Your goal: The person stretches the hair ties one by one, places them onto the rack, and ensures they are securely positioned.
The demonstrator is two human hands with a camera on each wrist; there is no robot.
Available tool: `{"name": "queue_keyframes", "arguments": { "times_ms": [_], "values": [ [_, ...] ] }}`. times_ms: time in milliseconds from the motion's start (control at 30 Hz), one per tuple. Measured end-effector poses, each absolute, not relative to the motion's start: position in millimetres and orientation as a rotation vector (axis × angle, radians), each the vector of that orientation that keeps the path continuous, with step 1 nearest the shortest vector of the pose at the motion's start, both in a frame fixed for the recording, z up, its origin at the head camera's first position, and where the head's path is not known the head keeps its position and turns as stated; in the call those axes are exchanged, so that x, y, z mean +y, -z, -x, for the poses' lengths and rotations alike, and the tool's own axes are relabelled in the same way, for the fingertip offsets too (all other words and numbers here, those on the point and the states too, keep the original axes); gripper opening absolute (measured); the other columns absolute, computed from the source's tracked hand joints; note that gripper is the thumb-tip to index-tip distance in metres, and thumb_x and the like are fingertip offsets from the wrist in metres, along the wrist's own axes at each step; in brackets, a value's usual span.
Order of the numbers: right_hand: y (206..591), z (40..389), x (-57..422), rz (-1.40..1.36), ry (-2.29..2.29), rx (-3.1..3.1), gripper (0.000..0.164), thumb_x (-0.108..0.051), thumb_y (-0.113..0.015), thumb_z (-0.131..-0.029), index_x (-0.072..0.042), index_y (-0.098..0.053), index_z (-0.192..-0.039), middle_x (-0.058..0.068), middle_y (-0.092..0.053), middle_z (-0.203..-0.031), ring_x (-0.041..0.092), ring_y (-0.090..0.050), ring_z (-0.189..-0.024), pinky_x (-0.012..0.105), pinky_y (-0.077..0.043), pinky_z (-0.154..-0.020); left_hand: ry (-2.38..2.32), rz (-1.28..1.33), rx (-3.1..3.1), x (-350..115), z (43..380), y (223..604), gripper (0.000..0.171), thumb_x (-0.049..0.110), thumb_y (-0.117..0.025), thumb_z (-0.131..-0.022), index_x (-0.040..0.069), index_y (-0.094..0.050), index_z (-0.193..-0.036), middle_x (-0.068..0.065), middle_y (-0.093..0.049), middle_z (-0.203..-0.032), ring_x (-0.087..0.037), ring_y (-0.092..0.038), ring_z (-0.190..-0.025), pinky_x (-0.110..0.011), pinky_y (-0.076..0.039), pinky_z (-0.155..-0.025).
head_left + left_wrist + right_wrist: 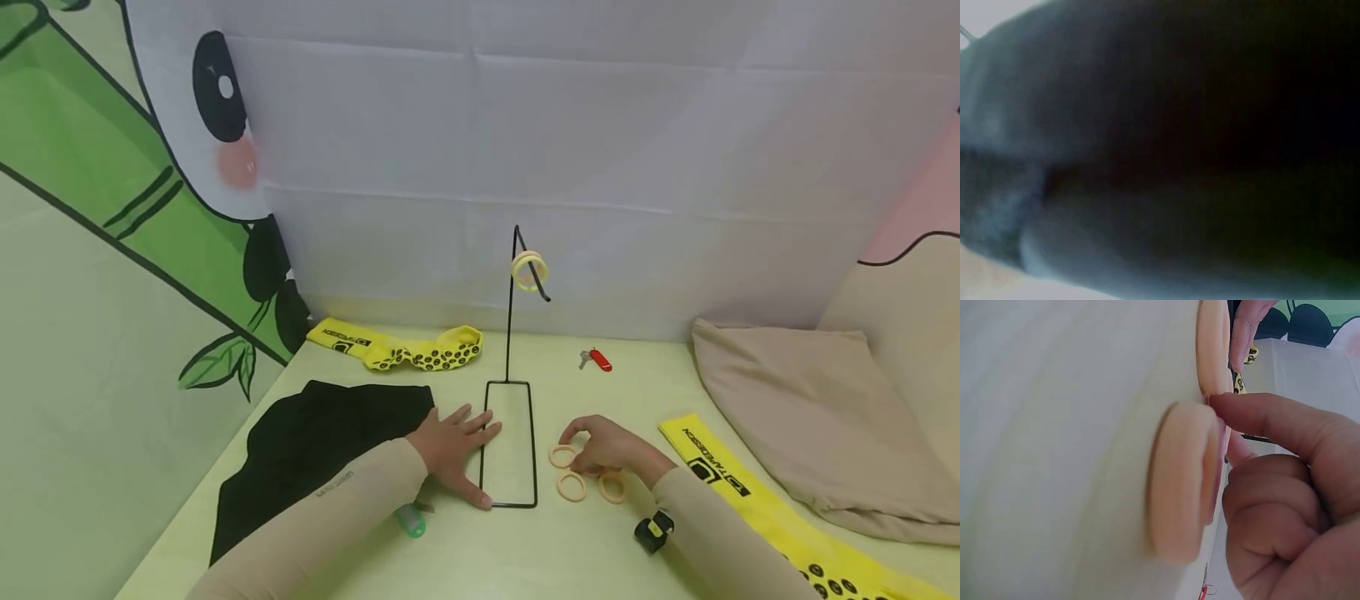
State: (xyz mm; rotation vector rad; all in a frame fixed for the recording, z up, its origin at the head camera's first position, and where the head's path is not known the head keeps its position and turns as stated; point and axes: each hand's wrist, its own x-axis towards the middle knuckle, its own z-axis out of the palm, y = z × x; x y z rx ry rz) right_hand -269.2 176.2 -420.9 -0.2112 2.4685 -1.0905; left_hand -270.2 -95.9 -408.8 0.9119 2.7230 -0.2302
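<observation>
Both forearms (337, 517) reach toward the table's (517, 554) far edge; the left hand (452, 450) lies palm down, fingers spread; the right hand (615, 446) bends its fingers downward.

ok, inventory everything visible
Wire stand: 1, black, centre
Hung rings: 2+, yellow and peach, on stand
Loose rings: 3+, peach, right of stand
Printed cloths: 2, yellow, back and right
Dark cloth: 1, black, left
Plain cloth: 1, beige, right
Tagged keys: 2, tags red (back), green (front)
Table: 1, pale, below
Backdrop: 1, multicoloured, behind
Wrist device: 1, black, right wrist
Sleeves: 2, beige, forearms
Left grip: 1, on stand
Right grip: 1, at loose rings
</observation>
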Motion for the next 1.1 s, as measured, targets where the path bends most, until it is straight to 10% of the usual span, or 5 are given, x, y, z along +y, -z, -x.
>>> {"name": "queue_keyframes", "arguments": {
  "times_ms": [1100],
  "values": [
    [321,210,149,0.582,1.567,2.721,0.025,-0.012,-0.071,-0.079,-0.012,-0.058,-0.101,-0.007,-0.02,-0.046,0.006,-0.018,-0.041,0.021,-0.023,-0.043,0.224,-0.913,2.725,-96,269,407,0.111,0.085,-0.053,-0.06,0.03,-0.014,-0.149,0.006,-0.011,-0.157,-0.029,-0.012,-0.144,-0.063,-0.02,-0.105]
  ]
}}
